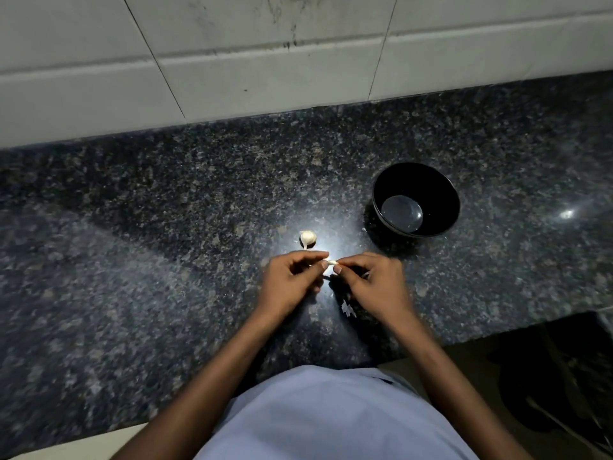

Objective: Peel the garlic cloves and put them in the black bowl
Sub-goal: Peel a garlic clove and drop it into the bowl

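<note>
A small garlic clove point(331, 261) is held between both hands just above the dark granite counter point(166, 227). My left hand point(292, 280) pinches its left end with thumb and fingers. My right hand point(374, 283) pinches its right end with thumb and forefinger. Another garlic piece point(307, 238), white with a short stem, lies on the counter just beyond my left hand. The black bowl point(441, 190) stands to the right and beyond my hands, and nothing shows inside it. A scrap of white garlic skin point(348, 308) lies on the counter below my right hand.
A white tiled wall point(265, 61) rises behind the counter. The counter's front edge runs across the lower frame, with a step down to a dark floor area point(547, 376) at the lower right. My light shirt point(331, 416) fills the bottom centre.
</note>
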